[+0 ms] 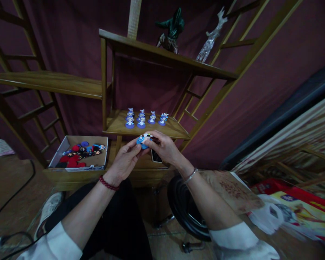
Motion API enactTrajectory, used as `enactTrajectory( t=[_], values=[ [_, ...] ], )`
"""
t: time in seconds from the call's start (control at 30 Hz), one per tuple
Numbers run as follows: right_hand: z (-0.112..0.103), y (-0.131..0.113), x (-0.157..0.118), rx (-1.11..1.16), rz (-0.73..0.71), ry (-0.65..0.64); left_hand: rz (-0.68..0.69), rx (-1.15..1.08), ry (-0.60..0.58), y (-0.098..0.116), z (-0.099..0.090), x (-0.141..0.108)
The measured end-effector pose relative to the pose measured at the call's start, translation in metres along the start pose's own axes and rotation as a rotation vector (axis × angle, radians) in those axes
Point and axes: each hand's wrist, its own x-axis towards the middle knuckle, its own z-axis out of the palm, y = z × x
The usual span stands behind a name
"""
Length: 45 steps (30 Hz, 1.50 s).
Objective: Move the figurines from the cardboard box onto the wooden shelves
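Between both hands is a small blue-and-white figurine point(144, 139), held up in front of the shelf. My left hand point(127, 159) grips its blue base from the left, thumb on the near side. The fingers of my right hand point(164, 146) close on its upper right part and hide some of it. Just beyond, several similar figurines point(141, 121) with purple-blue bases stand in rows on the wooden shelf point(176, 129). Below and left, an open cardboard box point(97, 163) holds a jumble of red, black and blue figurines point(77, 153).
A dark phone-like object point(156, 156) lies under my right hand. Overhead, a higher shelf point(151, 50) bears a green figure point(173, 29) and a clear statuette point(212, 36). A black round stool point(185, 209) stands below my right forearm, with a red-yellow package point(303, 213) at right.
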Motion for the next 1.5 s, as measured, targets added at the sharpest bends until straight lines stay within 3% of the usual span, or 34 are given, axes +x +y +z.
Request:
enactTrajectory(
  t=[0.33, 0.73, 1.07, 1.2, 1.5],
  values=[
    [0.000, 0.016, -0.002, 0.326, 0.221, 0.066, -0.026, -0.020, -0.011, -0.008, 0.003, 0.014],
    [-0.018, 0.038, -0.004, 0.354, 0.283, 0.197, -0.085, 0.094, 0.089, -0.020, 0.021, 0.041],
    [-0.032, 0.053, 0.010, 0.365, 0.327, 0.284, -0.111, 0.105, 0.053, -0.017, 0.031, 0.069],
    [-0.031, 0.056, 0.011, 0.424, 0.360, 0.333, -0.114, 0.056, 0.059, -0.018, 0.028, 0.071],
    [-0.021, 0.043, 0.002, 0.530, 0.411, 0.296, -0.134, -0.035, 0.045, -0.025, 0.017, 0.057]
  ],
)
